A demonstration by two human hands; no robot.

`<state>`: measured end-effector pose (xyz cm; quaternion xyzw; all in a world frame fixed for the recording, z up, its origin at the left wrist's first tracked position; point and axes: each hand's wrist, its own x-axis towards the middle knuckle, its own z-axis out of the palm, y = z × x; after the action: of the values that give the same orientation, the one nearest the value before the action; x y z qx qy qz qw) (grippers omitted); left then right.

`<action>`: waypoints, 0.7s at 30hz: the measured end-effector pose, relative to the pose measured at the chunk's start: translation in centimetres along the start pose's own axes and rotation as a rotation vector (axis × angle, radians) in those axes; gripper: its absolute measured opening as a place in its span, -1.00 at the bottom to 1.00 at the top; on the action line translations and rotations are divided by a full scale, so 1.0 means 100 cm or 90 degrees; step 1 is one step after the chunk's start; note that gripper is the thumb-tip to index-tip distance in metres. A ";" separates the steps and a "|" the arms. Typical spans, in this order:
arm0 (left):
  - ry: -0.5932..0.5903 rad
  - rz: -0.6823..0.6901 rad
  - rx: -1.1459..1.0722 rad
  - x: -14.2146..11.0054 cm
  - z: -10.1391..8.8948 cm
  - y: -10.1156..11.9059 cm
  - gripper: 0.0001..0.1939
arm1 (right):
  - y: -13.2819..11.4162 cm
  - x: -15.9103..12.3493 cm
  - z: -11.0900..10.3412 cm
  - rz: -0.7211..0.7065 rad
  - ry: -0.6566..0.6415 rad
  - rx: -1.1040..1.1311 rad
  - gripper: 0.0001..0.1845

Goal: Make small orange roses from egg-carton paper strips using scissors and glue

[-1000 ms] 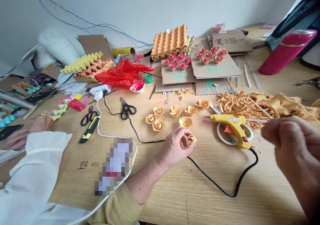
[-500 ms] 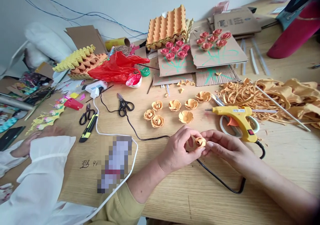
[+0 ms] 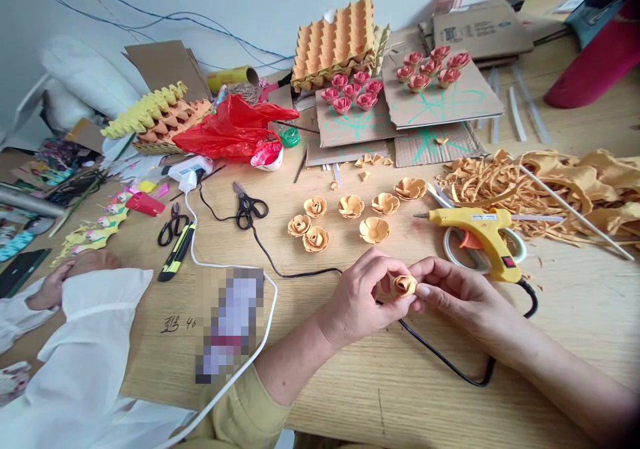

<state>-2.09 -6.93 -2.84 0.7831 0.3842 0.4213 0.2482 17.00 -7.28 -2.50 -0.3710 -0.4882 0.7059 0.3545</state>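
Between the fingertips of both hands is a small rolled orange rosebud (image 3: 405, 285), seemingly cut from egg-carton pulp. My left hand (image 3: 363, 296) pinches it from the left, and my right hand (image 3: 453, 292) grips its right side with thumb and fingers. Just beyond my hands, an open-petalled orange flower (image 3: 375, 230) lies on the table, with several more behind it. Three fuller flowers, among them a rose (image 3: 316, 239), form a group to the left. A yellow glue gun (image 3: 475, 229) rests on its side to the right, over scissors with pale handles (image 3: 463, 252).
Orange carton scraps (image 3: 500, 189) pile up at right. Pink flowers stand on cardboard sheets (image 3: 445, 106) at the back, near egg trays (image 3: 333, 42). Black scissors (image 3: 250, 209), a utility knife (image 3: 177, 252) and a white cord (image 3: 230, 267) lie left. A co-worker's white sleeve (image 3: 100, 329) occupies the left edge.
My right hand came in from the right, away from the bud at first, and took hold of it beside my left hand. The view shifted slightly; a white stick lies on the scraps.
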 end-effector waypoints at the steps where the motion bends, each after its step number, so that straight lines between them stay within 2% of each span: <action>1: 0.001 -0.002 -0.004 0.000 0.000 0.000 -0.90 | 0.000 -0.001 0.000 0.002 0.001 0.002 -0.76; 11: 0.000 -0.010 0.009 -0.001 0.001 0.003 -0.89 | 0.013 -0.002 -0.002 0.027 -0.002 0.068 -0.81; 21: 0.019 0.002 0.038 -0.002 0.003 0.006 -0.87 | 0.014 -0.003 0.001 0.040 0.016 0.124 -0.83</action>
<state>-1.65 -7.43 -2.63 0.7845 0.3991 0.4215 0.2181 16.90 -7.94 -3.74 -0.3585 -0.4014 0.7559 0.3727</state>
